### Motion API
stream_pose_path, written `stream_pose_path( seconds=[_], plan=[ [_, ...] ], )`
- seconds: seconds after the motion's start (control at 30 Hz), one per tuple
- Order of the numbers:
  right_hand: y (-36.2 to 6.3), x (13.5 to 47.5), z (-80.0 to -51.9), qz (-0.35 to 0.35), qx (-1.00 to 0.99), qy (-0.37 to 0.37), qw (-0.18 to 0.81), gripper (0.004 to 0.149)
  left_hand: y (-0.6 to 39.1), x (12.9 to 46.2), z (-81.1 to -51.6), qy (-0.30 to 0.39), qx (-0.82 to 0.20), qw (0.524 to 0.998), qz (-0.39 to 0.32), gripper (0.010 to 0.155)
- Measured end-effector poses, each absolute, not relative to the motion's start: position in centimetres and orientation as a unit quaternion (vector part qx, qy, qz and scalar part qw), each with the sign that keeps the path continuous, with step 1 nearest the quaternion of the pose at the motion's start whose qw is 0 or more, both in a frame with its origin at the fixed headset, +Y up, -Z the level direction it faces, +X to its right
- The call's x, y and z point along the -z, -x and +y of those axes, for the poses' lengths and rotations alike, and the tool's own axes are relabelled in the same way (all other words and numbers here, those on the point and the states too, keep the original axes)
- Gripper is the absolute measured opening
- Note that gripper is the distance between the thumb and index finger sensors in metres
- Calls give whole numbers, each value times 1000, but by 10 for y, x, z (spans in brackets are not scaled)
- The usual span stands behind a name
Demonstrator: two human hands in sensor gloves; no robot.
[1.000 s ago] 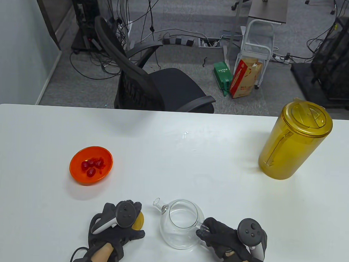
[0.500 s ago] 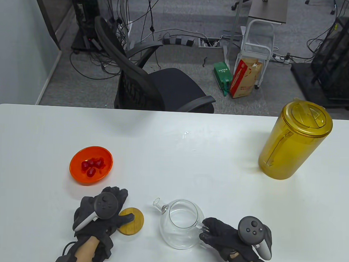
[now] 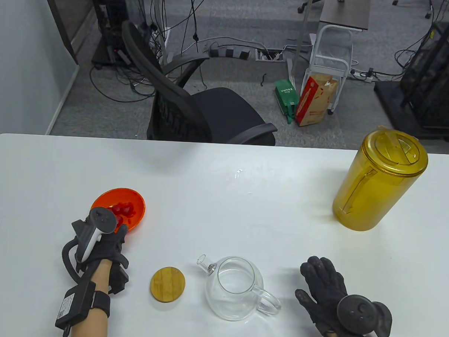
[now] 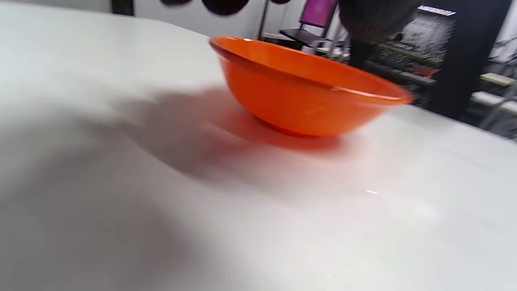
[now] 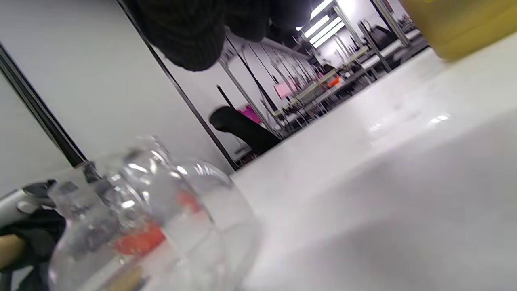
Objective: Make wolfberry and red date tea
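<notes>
With the bamboo lid (image 3: pixel 167 285) off and lying at lower centre-left, the glass teapot (image 3: pixel 234 288) stands open and empty at bottom centre. Left hand (image 3: pixel 102 237) reaches the orange bowl (image 3: pixel 133 220) of red fruit at left; finger state cannot be told. Right hand (image 3: pixel 330 296) lies spread, holding nothing. Fruit and water from the yellow pitcher (image 3: pixel 380 182), at right, remain outstanding.
</notes>
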State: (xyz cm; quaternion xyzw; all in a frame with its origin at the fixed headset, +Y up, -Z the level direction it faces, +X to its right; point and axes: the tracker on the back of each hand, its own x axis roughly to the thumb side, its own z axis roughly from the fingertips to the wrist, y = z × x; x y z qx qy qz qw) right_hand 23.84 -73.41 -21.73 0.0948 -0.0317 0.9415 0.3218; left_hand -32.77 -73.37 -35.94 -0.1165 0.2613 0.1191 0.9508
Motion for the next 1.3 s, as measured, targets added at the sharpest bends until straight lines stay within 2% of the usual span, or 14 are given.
stream_pose_path(
  seconds=[0.07,0.23,0.4,0.63,0.8,0.9,0.97,1.13,1.3],
  plan=[
    [-240,220,-737,-29,-944,-86,316,70,335,368,-735,146,-99,936,304,79],
    [-244,225,-743,-12,-946,-77,316,70,354,384,-744,160,-82,906,382,79],
    [-245,227,-747,7,-942,-77,327,70,362,389,-754,160,-123,877,436,72],
    [-244,227,-747,10,-940,-78,331,70,364,385,-761,132,-221,857,447,52],
    [-243,227,-747,13,-940,-79,332,70,364,373,-763,74,-349,848,391,50],
    [-241,227,-747,13,-938,-86,336,70,346,364,-752,33,-339,888,309,50],
    [-240,227,-747,12,-937,-92,336,70,326,358,-742,5,-341,908,243,49],
    [-240,227,-748,11,-937,-91,338,69,265,344,-712,-20,-395,912,107,48],
    [-241,227,-747,-2,-937,-87,338,69,199,327,-686,-32,-412,911,13,48]
  ],
)
